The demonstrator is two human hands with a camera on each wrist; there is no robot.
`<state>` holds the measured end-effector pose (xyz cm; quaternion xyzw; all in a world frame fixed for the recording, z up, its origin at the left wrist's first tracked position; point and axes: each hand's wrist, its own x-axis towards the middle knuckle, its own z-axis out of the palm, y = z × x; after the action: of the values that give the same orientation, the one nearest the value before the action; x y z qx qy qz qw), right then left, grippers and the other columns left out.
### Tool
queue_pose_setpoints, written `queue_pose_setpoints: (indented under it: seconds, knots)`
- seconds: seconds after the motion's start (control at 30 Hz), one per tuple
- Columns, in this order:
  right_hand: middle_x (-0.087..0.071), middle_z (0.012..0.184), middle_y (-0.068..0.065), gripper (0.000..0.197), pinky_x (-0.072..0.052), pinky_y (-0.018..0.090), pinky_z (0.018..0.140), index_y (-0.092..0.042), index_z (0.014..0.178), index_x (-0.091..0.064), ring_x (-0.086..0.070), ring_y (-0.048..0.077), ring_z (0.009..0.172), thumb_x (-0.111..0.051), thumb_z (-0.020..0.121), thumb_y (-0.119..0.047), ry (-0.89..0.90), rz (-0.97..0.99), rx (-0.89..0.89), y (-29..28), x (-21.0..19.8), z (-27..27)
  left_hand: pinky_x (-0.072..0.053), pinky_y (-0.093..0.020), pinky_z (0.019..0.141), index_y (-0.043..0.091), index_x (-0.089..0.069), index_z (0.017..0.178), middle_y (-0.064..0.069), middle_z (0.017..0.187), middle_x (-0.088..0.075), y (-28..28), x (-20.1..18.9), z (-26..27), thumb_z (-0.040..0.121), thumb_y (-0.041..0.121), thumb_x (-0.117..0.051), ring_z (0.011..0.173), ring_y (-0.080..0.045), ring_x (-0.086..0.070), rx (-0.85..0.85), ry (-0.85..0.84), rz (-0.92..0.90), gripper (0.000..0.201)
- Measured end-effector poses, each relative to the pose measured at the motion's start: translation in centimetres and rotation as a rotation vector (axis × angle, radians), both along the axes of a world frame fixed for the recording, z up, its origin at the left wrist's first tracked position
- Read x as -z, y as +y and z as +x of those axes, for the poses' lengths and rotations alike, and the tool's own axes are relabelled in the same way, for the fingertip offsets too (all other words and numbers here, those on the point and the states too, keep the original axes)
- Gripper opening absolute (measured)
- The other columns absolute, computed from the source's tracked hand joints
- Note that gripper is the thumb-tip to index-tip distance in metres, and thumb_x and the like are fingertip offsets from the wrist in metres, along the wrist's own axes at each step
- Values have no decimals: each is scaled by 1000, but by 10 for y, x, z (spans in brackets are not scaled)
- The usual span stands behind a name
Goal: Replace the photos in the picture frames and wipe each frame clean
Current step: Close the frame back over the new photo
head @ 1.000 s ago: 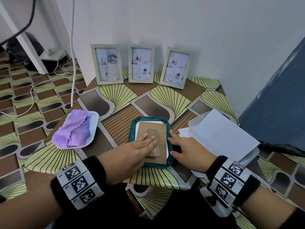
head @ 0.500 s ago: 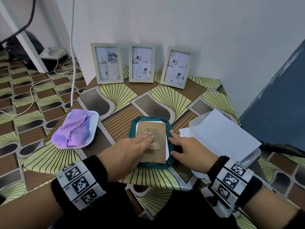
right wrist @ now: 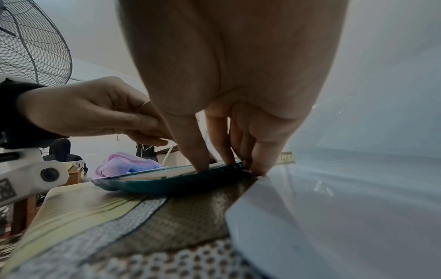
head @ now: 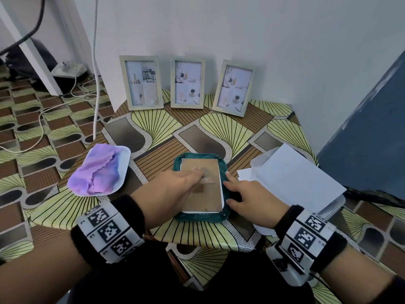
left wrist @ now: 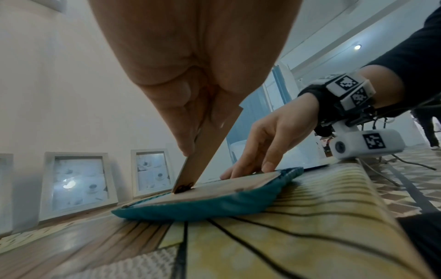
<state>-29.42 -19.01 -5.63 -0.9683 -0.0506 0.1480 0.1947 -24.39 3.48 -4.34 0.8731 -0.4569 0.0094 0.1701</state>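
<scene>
Two hands at face-down frame [head: 200, 185] on teal cloth [head: 225, 172]: my left hand [head: 168, 189] pinches its brown stand flap [left wrist: 210, 143]; right hand [head: 252, 198], fingers straight, presses frame's edge.

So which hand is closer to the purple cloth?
Left. The left hand is on the frame back, on the purple cloth's side; the right hand sits beyond the frame, farther away.

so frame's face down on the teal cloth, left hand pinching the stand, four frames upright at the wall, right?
Almost. The head view shows three frames at the wall, not four. The face-down frame on the teal cloth and the left hand pinching the stand are right.
</scene>
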Motion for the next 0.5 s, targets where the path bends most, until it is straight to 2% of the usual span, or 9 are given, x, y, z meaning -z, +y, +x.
queue_pose_setpoints:
  seconds: [0.07, 0.13, 0.23, 0.33, 0.43, 0.47, 0.5]
  knots:
    - [-13, 164, -2, 43, -40, 28, 96, -17, 140, -50, -58, 24, 120, -52, 97, -20, 2, -5, 1, 0, 0, 0, -48, -42, 99, 8, -46, 142, -13, 145, -49, -1, 5, -1, 95, 8, -47, 123, -32, -57, -14, 13, 77, 47]
    - [-13, 164, -1, 42, -41, 28, 95, -19, 140, -51, -59, 25, 118, -52, 97, -21, 4, -10, 0, 0, 0, 0, -37, -35, 111, 12, -35, 149, -8, 156, -33, -1, 8, -3, 97, 8, -46, 139, -21, -41, -8, 2, 138, 54]
    - [-13, 164, 0, 44, -42, 27, 92, -24, 141, -50, -61, 25, 114, -51, 98, -21, 4, -6, -6, 0, 1, 1, -30, -31, 115, 19, -21, 155, 0, 162, -18, 1, 13, -6, 102, 21, -38, 147, -9, -22, 36, -40, 259, 56]
    - [-13, 164, 0, 47, -41, 25, 90, -26, 144, -47, -61, 24, 113, -50, 98, -23, -5, -23, -1, 1, 2, 1, -25, -27, 118, 24, -16, 156, 7, 163, -11, 6, 17, -7, 102, 45, -37, 148, -3, -11, 85, -11, 321, 62]
    - [-12, 164, -1, 48, -41, 25, 90, -25, 146, -45, -61, 24, 113, -50, 98, -23, -6, -30, 0, 1, 2, 0, -13, -18, 119, 26, -21, 155, 10, 160, -14, 15, 18, -2, 93, 61, -44, 147, 0, -11, 88, 131, 201, 75]
    - [-12, 164, -1, 48, -41, 25, 90, -25, 146, -46, -61, 24, 113, -50, 98, -23, -7, -31, 0, 1, 1, 0, -17, -19, 119, 26, -26, 153, 11, 159, -21, 19, 17, 1, 91, 62, -46, 146, 0, -17, 59, 152, 134, 75]
    - [-12, 164, -1, 46, -42, 25, 90, -24, 145, -47, -61, 25, 113, -50, 98, -22, -10, -32, -1, 1, 1, -1, -25, -22, 117, 25, -33, 151, 11, 155, -31, 23, 17, 4, 90, 61, -50, 142, -2, -29, 19, 155, 57, 73]
